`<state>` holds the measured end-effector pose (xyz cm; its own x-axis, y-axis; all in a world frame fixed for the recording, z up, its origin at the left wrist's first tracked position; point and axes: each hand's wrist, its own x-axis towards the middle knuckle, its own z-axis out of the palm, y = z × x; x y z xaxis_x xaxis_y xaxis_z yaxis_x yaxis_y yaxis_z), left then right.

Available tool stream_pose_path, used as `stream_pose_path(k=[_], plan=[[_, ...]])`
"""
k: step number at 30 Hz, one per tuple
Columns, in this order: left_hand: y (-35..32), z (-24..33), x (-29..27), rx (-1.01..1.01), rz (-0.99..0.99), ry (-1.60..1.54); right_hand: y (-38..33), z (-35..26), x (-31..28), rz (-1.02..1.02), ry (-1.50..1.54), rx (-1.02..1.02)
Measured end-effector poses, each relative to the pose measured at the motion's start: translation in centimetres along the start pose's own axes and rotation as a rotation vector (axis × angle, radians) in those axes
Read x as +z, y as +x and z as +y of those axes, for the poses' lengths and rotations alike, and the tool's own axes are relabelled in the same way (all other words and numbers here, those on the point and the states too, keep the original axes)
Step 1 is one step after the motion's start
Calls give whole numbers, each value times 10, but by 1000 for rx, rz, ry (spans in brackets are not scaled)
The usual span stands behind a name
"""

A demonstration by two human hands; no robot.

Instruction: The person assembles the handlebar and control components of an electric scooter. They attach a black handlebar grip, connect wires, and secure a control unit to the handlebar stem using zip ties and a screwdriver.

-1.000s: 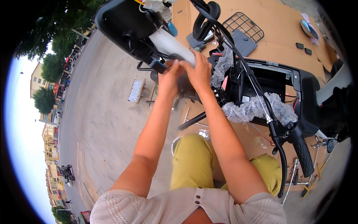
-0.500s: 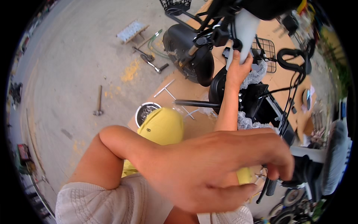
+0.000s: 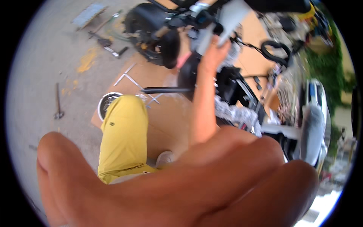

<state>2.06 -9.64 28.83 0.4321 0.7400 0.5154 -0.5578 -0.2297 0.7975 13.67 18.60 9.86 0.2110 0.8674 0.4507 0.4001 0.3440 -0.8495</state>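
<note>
Right grip [image 3: 216, 52] still clasps white tube [image 3: 231, 17]; left grip [image 3: 249, 172], now nearer, I can't tell.

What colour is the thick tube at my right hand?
The tube is whitish grey, slightly blurred; it shows best in the head view.

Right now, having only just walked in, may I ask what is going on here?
A person in yellow-green cloth trousers has the right hand on the lower part of a smooth, pale grey column, apparently gripping it. The left hand is curled and blurred close to the camera; whether it holds anything cannot be told. A round, shiny metal bowl stands beside the knee, and a wooden-handled hammer lies on the grey ground.
</note>
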Motion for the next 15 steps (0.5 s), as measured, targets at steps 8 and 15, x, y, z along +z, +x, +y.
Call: stream_pose_path(k=[8, 15], plan=[[6, 9, 0, -92, -105, -51, 4, 9, -18, -19, 298, -62], [64, 18, 0, -332, -52, -15, 2, -4, -24, -55, 284, -24]])
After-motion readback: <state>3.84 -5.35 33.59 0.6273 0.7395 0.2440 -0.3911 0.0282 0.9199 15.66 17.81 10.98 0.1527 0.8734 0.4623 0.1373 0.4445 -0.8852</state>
